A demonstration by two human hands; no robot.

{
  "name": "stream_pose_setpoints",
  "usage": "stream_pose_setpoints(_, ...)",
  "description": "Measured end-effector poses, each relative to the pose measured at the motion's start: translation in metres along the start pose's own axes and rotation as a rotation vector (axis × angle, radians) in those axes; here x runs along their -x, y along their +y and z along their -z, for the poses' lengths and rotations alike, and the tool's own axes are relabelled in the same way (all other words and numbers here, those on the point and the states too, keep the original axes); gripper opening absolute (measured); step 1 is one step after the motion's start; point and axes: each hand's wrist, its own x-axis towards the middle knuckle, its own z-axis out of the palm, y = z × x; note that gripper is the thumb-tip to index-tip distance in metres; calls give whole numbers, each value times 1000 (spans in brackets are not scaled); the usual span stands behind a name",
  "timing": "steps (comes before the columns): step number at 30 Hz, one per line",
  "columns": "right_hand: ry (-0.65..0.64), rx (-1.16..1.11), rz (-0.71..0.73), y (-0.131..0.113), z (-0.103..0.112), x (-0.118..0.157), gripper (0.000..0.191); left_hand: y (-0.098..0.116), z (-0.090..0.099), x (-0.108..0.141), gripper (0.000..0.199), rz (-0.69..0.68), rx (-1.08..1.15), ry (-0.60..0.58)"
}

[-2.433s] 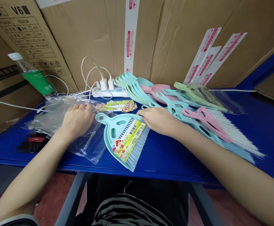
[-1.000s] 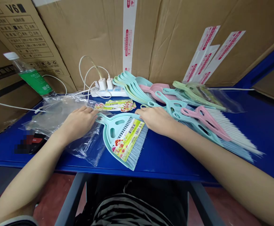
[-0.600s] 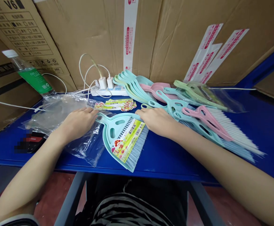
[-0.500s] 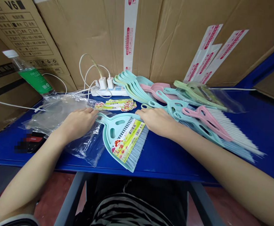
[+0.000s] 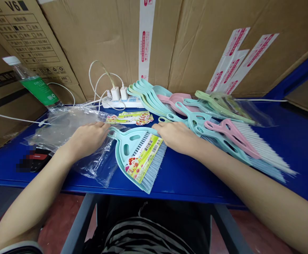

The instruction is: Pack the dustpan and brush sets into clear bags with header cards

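Left hand open and flat on clear plastic bag, right hand open at teal dustpan corner, dustpan lying between them on blue surface; its bristles could snag the thin bag if dragged across it.

the cardboard carton at the upper left carries a large printed "v6" with a filled box, beside a cut-off "v3" with an empty one, above a printed grid too small to read. the yellow-green card label on the mint dustpan reads "桌扫套装" beside a barcode. the red print on the white packing tape is too small to read.
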Motion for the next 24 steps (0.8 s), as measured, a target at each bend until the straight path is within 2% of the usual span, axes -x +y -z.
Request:
stream_pose_setpoints(7,-11,1,8,-1,-1,0,36,2,3,2,41,-19,19,-75)
stream_pose_setpoints(14,-16,15,30,-1,-2,1,36,4,2,9,39,-55,28,-20)
stream_pose_setpoints(18,-19,28,44,-2,-2,0,37,5,5,12,40,-91,16,-13)
stream_pose_setpoints(24,-1,49,61,-2,-3,1,33,4,2,14,42,-73,48,-26)
